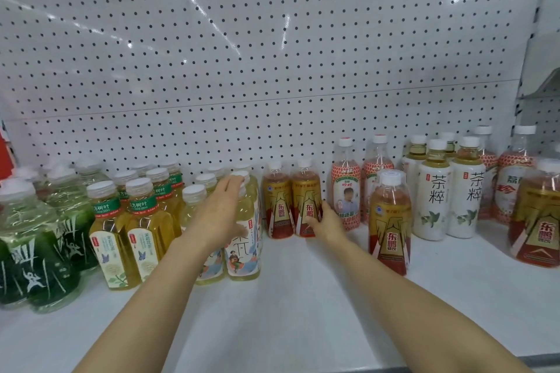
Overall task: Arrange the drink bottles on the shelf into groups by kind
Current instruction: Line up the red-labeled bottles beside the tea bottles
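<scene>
Drink bottles stand along a white shelf (303, 297). My left hand (219, 215) lies with straight fingers against the upper part of a yellow tea bottle with an illustrated label (247, 254), fingertips at its cap. My right hand (327, 222) grips the lower right side of a red-and-gold bottle (306, 197), which stands beside a second one of the same kind (277, 203). A third red-and-gold bottle (391, 221) stands alone nearer the front, and another (536, 218) is at the far right.
Dark green bottles (39, 251) and yellow jasmine tea bottles (136, 230) fill the left. Red-dotted label bottles (347, 188) and white-label tea bottles (433, 194) stand at the back right. A white pegboard wall (272, 54) closes the back. Bare shelf lies between my arms.
</scene>
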A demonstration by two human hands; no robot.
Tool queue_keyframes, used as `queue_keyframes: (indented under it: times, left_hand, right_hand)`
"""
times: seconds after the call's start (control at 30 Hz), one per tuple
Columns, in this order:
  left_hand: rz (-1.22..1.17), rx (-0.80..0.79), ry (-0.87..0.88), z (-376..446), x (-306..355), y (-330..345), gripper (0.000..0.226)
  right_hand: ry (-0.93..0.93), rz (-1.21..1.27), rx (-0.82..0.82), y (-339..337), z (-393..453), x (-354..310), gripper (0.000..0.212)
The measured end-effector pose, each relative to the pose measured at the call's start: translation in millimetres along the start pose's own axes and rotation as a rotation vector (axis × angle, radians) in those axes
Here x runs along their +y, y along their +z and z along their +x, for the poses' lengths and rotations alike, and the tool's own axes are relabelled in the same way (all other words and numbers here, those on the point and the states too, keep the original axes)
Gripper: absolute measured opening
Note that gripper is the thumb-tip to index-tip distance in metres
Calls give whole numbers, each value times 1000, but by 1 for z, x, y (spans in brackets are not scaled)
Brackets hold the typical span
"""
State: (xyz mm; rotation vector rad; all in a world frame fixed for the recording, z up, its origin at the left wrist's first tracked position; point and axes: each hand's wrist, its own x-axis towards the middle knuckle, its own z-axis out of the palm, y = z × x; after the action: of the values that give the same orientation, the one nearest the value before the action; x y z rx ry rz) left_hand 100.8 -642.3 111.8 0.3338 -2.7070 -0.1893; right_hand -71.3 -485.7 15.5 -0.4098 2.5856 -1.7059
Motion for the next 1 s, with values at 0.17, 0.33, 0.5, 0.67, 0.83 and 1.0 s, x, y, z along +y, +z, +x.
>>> queue_keyframes:
  times: [0.17, 0.33, 0.5, 0.67, 0.83, 1.0]
  left_hand:
    - [-4, -7, 5, 3, -1, 4, 105]
    - [54, 28, 13, 0, -1, 9, 106]
    - [303, 238, 85, -18, 12, 23, 89]
    - [187, 204, 238, -40, 55, 44, 83]
    - [39, 121, 272, -48, 105, 63, 74]
    - [-385, -98, 108, -37, 159, 81, 77]
  right_hand:
    - [-41, -249, 20, -1, -14, 1, 35]
    - [-261, -614, 34, -11, -61, -3, 51]
    - [-473, -781, 98, -33, -117, -4, 49]
    - [-539, -805, 161, -64, -166, 1, 53]
    - [-565, -830, 265, -120, -188, 18, 35]
    - [-460, -862, 290, -194, -198, 51, 44]
